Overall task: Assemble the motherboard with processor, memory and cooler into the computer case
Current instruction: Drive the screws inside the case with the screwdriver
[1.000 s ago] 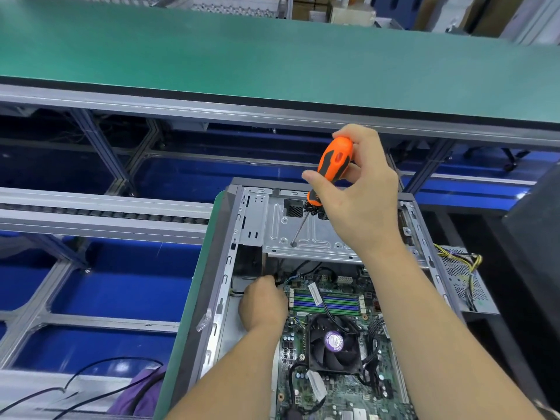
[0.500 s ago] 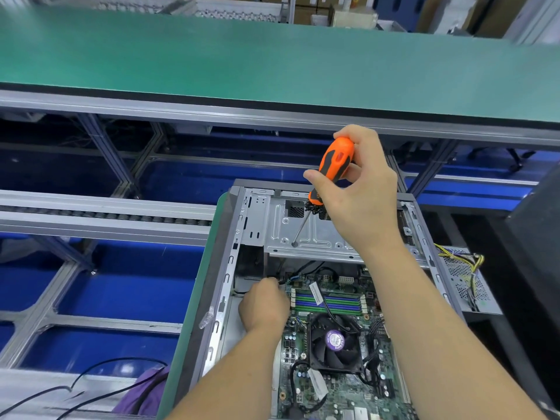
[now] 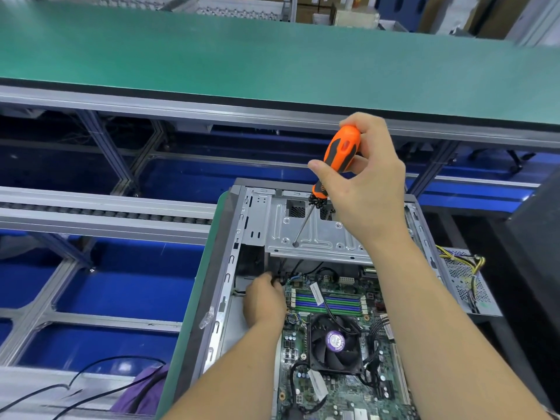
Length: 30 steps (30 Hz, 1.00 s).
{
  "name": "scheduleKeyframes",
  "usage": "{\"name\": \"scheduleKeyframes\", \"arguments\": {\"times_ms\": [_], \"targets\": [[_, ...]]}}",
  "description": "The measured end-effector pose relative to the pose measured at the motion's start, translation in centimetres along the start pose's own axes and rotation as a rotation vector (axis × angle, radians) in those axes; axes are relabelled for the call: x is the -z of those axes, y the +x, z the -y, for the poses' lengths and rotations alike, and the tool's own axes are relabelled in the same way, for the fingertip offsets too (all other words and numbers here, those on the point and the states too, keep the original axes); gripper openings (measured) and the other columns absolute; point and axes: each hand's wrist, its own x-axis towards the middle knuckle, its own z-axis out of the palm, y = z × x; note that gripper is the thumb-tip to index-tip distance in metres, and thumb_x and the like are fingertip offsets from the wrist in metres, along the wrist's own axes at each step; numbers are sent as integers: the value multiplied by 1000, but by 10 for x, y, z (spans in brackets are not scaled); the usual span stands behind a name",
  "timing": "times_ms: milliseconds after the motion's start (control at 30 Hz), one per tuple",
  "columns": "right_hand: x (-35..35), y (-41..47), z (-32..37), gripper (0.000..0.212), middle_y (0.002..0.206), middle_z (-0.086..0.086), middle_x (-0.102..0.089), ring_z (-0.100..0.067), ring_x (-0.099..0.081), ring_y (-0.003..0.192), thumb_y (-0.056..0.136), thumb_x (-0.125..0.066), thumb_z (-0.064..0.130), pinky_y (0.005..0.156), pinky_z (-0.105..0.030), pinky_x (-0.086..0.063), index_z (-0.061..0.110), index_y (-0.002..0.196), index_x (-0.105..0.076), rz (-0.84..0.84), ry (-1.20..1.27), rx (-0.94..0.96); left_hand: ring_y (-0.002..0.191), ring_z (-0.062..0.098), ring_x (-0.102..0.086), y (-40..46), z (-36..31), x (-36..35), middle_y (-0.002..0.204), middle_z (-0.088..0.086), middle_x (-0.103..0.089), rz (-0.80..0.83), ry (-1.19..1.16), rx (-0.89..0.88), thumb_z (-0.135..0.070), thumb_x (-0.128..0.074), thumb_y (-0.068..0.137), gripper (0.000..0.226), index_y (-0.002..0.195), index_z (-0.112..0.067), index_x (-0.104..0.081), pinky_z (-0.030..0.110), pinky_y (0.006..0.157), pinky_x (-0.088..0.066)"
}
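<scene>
An open grey computer case (image 3: 230, 256) lies flat in front of me. Inside it sits the green motherboard (image 3: 348, 386) with its black cooler fan (image 3: 335, 344) and green and purple memory sticks (image 3: 330, 303). My right hand (image 3: 366, 189) grips an orange and black screwdriver (image 3: 336, 160); its tip rests on the silver drive bracket (image 3: 321, 234). My left hand (image 3: 263, 300) reaches down at the board's far left corner beside black cables, and its fingertips are hidden.
A long green workbench (image 3: 272, 62) runs across the far side. Aluminium frame rails (image 3: 106, 213) and blue flooring lie to the left. A perforated power supply (image 3: 466, 283) with yellow wires sits right of the case. Black cables (image 3: 91, 377) and purple cloth lie lower left.
My right hand has shifted slightly on the screwdriver handle while the tip stays on the bracket. My left hand stays at the board's corner.
</scene>
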Motion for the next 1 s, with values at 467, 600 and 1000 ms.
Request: {"name": "scheduleKeyframes", "arguments": {"times_ms": [467, 600, 1000], "targets": [[5, 11, -1, 43, 73, 8, -48, -26, -56, 64, 83, -78, 21, 64, -46, -56, 21, 114, -49, 9, 6, -35, 66, 27, -58, 4, -5, -9, 79, 9, -69, -26, -56, -15, -19, -60, 96, 12, 91, -10, -67, 27, 56, -41], [4, 11, -1, 42, 73, 9, -48, -25, -56, 64, 83, -78, 21, 65, -46, -57, 22, 114, -49, 13, 1, -41, 68, 27, -60, 4, -4, -10, 83, 9, -71, -30, -71, -15, -19, -61, 96, 13, 100, -12, -71, 25, 59, -39], [5, 11, -1, 43, 74, 11, -47, -25, -57, 64, 83, -79, 22, 63, -45, -57, 24, 114, -49, 7, -5, -41, 70, 26, -61, 5, -3, -12, 85, 7, -71, -28, -85, -28, -19, -59, 97, 13, 96, -14, -70, 25, 59, -40]]}}
